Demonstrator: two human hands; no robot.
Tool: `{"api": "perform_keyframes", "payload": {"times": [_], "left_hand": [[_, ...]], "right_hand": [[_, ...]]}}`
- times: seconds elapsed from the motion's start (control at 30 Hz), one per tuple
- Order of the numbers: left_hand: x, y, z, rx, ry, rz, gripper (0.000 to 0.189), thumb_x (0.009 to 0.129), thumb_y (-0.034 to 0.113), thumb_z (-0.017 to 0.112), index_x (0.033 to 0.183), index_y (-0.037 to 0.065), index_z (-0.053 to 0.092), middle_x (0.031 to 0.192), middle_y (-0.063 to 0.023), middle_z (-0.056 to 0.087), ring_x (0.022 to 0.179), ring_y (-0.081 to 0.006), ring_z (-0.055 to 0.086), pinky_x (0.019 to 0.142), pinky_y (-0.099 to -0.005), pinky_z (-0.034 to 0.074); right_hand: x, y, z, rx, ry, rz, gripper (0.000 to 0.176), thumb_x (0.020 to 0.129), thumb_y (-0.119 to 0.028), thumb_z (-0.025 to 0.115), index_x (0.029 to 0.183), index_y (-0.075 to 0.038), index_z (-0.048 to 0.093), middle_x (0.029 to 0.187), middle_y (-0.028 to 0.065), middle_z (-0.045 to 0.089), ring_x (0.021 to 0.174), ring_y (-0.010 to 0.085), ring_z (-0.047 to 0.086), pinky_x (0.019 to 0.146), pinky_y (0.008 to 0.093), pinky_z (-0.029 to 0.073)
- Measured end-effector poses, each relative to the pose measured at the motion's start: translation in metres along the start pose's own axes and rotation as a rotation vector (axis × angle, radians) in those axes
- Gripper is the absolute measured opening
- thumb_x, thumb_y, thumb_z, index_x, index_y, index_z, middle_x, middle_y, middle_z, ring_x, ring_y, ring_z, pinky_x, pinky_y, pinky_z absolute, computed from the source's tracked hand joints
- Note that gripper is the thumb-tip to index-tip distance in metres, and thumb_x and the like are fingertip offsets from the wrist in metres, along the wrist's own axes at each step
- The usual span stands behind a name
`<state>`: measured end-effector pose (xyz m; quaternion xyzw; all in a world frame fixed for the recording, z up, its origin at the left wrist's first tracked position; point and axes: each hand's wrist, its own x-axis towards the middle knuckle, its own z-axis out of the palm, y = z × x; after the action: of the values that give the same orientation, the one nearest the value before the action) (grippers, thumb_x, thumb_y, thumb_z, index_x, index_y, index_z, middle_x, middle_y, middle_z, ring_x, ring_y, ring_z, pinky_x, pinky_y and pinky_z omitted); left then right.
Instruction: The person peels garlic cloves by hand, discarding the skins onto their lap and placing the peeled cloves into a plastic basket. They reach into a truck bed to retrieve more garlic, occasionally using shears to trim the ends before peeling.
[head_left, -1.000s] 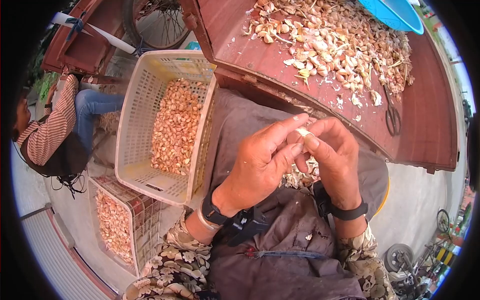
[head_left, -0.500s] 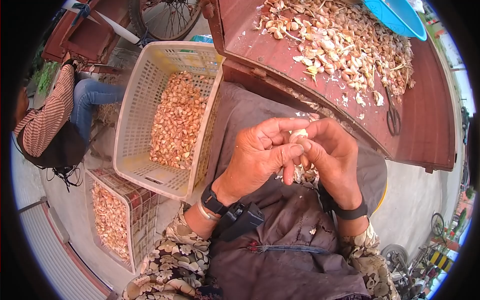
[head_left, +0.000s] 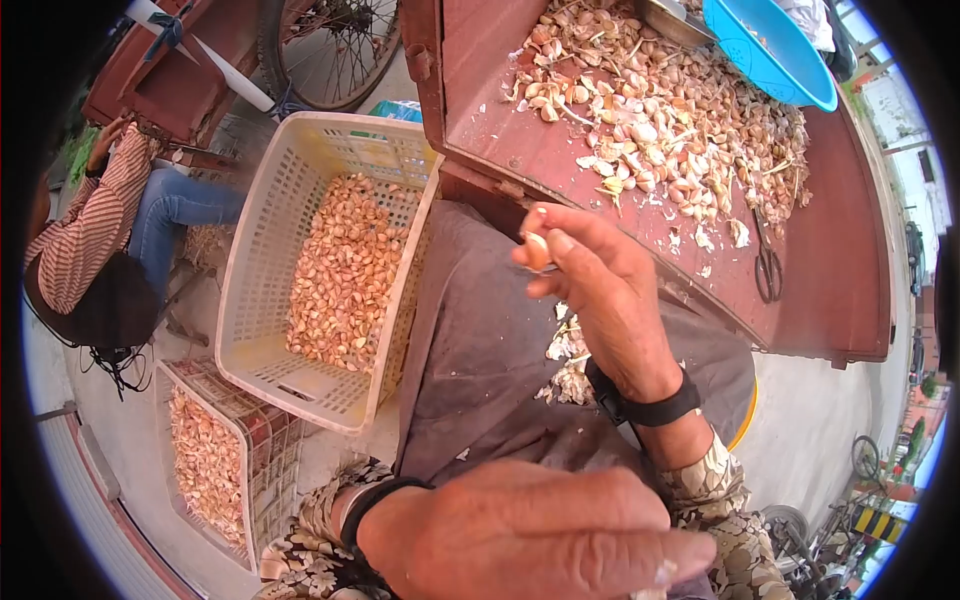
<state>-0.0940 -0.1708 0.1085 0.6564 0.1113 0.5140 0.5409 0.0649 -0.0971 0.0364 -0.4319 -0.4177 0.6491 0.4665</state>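
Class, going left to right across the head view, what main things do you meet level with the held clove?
Striped sleeve → large crate → clove in the right hand → scissors.

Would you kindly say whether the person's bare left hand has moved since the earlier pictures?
Yes: the bare left hand has moved down the view, away from the red cart bed.
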Motion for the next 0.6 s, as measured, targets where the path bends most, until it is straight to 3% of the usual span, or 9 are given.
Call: {"api": "perform_keyframes", "payload": {"times": [0.07,0.1,0.2,0.27,0.37,0.47,0.5,0.53,0.6], "left_hand": [[-0.001,0.000,0.027,-0.093,0.157,0.217,0.034,0.079,-0.001,0.067,0.112,-0.008,0.063,0.088,-0.0151,0.062,0.062,-0.0206,0.061,0.048,-0.0277,0.046],[0.005,0.002,0.038,-0.126,0.229,0.329,0.032,0.079,0.001,0.069,0.109,-0.009,0.066,0.085,-0.0156,0.062,0.057,-0.0197,0.059,0.042,-0.0270,0.044],[0.005,0.018,0.021,-0.111,0.194,0.183,0.027,0.077,0.005,0.070,0.101,-0.007,0.068,0.079,-0.0131,0.061,0.052,-0.0172,0.055,0.040,-0.0276,0.040],[0.005,0.030,0.008,0.051,0.191,0.038,0.024,0.074,0.009,0.072,0.094,-0.004,0.069,0.071,-0.0095,0.059,0.049,-0.0156,0.053,0.039,-0.0276,0.037],[0.007,0.044,0.004,0.385,0.310,-0.115,0.021,0.070,0.017,0.075,0.082,0.002,0.068,0.058,-0.0032,0.054,0.044,-0.0141,0.048,0.039,-0.0272,0.035],[0.021,0.038,0.001,0.405,0.416,-0.066,0.021,0.069,0.020,0.076,0.077,0.003,0.067,0.054,-0.0010,0.052,0.043,-0.0140,0.047,0.041,-0.0269,0.036],[0.013,0.035,-0.009,0.374,0.328,-0.050,0.019,0.070,0.018,0.075,0.078,0.002,0.067,0.058,-0.0025,0.054,0.045,-0.0143,0.049,0.042,-0.0270,0.037],[0.010,0.025,-0.015,0.341,0.295,0.021,0.018,0.071,0.016,0.074,0.079,0.001,0.067,0.061,-0.0043,0.056,0.047,-0.0148,0.050,0.042,-0.0271,0.038],[0.006,-0.003,-0.022,0.247,0.279,0.204,0.015,0.073,0.012,0.072,0.081,-0.001,0.068,0.069,-0.0081,0.060,0.051,-0.0160,0.054,0.043,-0.0274,0.039]], "right_hand": [[0.013,-0.003,0.041,0.080,-0.322,-0.059,0.045,0.097,-0.018,0.054,0.134,0.006,0.045,0.133,0.0159,0.052,0.116,0.0228,0.057,0.089,0.0346,0.053],[0.018,0.003,0.052,0.028,-0.342,-0.118,0.041,0.097,-0.017,0.055,0.130,0.005,0.049,0.128,0.0152,0.056,0.117,0.0222,0.057,0.091,0.0355,0.052],[0.033,0.005,0.040,0.031,-0.298,-0.011,0.035,0.096,-0.017,0.056,0.124,0.005,0.053,0.123,0.0144,0.059,0.115,0.0224,0.058,0.089,0.0348,0.053],[0.043,0.005,0.017,-0.103,-0.073,-0.008,0.025,0.094,-0.013,0.055,0.109,0.007,0.059,0.103,0.0109,0.064,0.094,0.0160,0.065,0.071,0.0281,0.055],[0.086,0.012,-0.038,-0.554,0.168,-0.202,0.024,0.092,-0.017,0.057,0.097,0.006,0.063,0.082,0.0128,0.068,0.077,0.0178,0.066,0.066,0.0285,0.052],[0.143,0.013,-0.071,-0.953,0.224,-0.331,0.030,0.092,-0.025,0.059,0.088,0.004,0.064,0.073,0.0179,0.064,0.069,0.0264,0.063,0.064,0.0360,0.049],[0.157,0.018,-0.073,-1.084,0.217,-0.364,0.033,0.092,-0.028,0.060,0.085,0.004,0.063,0.071,0.0196,0.062,0.067,0.0294,0.062,0.063,0.0386,0.048],[0.167,0.017,-0.068,-1.232,0.242,-0.353,0.025,0.089,-0.019,0.062,0.098,0.003,0.065,0.077,0.0159,0.067,0.076,0.0245,0.067,0.067,0.0362,0.050],[0.191,0.033,-0.073,-1.352,0.279,-0.318,0.026,0.089,-0.022,0.062,0.097,0.003,0.065,0.078,0.0182,0.066,0.073,0.0296,0.064,0.069,0.0403,0.050]]}}
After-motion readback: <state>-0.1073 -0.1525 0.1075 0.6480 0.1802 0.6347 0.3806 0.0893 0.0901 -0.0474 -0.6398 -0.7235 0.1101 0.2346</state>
